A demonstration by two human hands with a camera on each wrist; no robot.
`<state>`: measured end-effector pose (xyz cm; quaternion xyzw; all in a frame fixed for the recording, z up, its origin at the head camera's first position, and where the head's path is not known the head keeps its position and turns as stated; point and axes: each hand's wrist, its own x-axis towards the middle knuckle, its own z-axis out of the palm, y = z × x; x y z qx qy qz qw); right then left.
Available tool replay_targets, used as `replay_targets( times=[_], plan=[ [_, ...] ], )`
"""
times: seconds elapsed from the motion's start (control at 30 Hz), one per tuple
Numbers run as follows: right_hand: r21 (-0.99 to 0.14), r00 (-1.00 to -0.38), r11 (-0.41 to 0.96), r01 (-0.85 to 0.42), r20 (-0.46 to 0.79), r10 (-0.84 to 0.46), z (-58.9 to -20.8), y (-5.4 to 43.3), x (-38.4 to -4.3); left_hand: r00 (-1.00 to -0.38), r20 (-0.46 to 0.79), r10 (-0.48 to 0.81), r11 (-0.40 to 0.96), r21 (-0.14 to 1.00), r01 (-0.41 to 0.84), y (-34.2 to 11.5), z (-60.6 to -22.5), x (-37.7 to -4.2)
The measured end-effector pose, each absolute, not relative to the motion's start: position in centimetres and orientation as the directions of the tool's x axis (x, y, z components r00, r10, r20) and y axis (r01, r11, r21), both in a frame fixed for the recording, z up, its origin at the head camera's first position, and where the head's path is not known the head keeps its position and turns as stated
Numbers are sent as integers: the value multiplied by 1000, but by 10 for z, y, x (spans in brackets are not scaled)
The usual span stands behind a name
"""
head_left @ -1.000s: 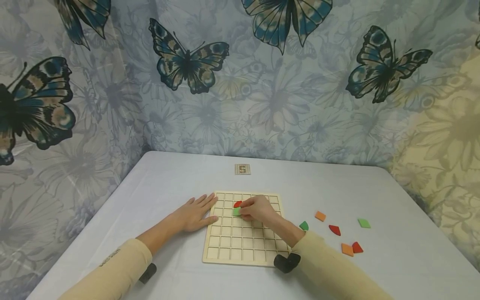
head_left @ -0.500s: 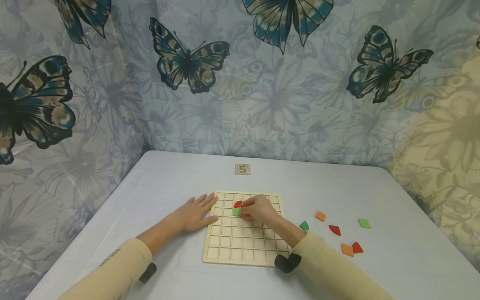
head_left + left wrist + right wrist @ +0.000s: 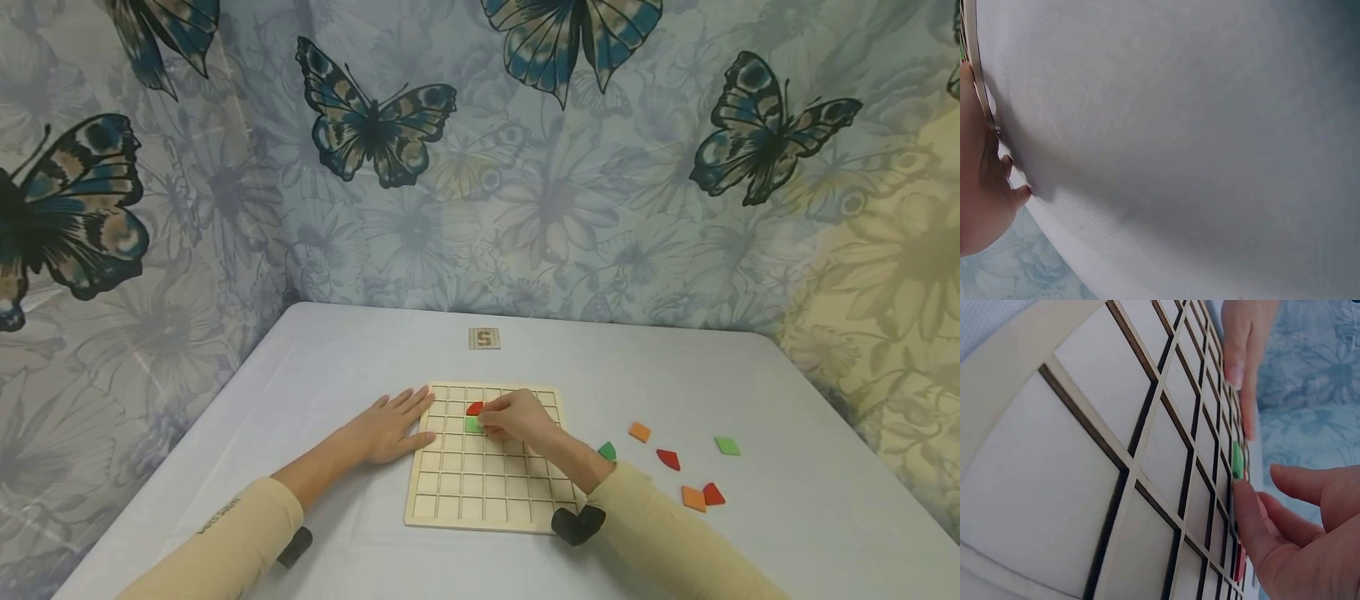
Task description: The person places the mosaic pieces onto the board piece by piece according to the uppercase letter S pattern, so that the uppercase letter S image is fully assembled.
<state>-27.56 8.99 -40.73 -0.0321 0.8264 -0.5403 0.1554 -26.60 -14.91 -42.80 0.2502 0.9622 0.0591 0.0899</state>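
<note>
My left hand (image 3: pixel 393 429) lies spread at the left edge of the wooden grid board (image 3: pixel 465 508), thumb and fingertips over its rim. In the left wrist view, part of that hand shows at the board's edge. My right hand (image 3: pixel 517 417) reaches over the board, its fingertips right beside a light green tile (image 3: pixel 473 424). Behind that tile is a red rounded tile (image 3: pixel 474 408). The right wrist view shows bent fingers, one tip at the green tile, and another red tile (image 3: pixel 1239 562) below them. I cannot tell whether the fingertips pinch something.
On the right of the white table lie loose tiles: a dark green one (image 3: pixel 607 451), an orange one (image 3: pixel 640 432), a red one (image 3: pixel 668 459), a light green one (image 3: pixel 727 446) and an orange-and-red pair (image 3: pixel 693 498). A small patterned card (image 3: pixel 484 338) lies behind the board.
</note>
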Motion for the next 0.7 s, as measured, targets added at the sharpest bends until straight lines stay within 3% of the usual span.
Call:
replay_targets(
  times=[0.37,0.7],
  plan=[
    [-943,-914,200,267,-313,-256,-404,115,-285,-856,-147,495,867,146,476,-149,-429,-266],
    [-961,-919,121,248,-273,-285,-393,148,-292,-859,-153,489,871,143,470,-149,-427,-266]
  ],
)
